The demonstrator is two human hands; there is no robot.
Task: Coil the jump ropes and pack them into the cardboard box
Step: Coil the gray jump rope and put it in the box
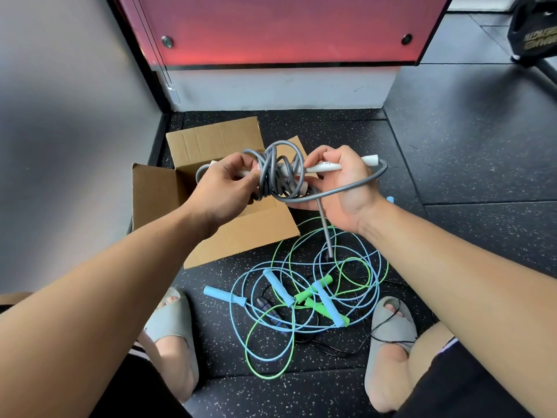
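Note:
A grey jump rope (272, 173) with white handles is bundled in loops between my hands, above the open cardboard box (211, 230). My left hand (223, 182) grips the left side of the bundle. My right hand (340, 188) holds one white handle (346, 165) and a loop of grey rope; a loose grey end (327, 233) hangs down towards the floor. On the floor below lie a blue rope (307, 294), a green rope (271, 351) and a thin black rope (355, 342), tangled together.
The floor (467, 164) is black speckled rubber. A grey wall (60, 131) stands at the left and a red panel (283, 28) with a white base behind the box. My feet in grey slides (171, 321) flank the rope pile. A black weight plate (536, 28) sits far right.

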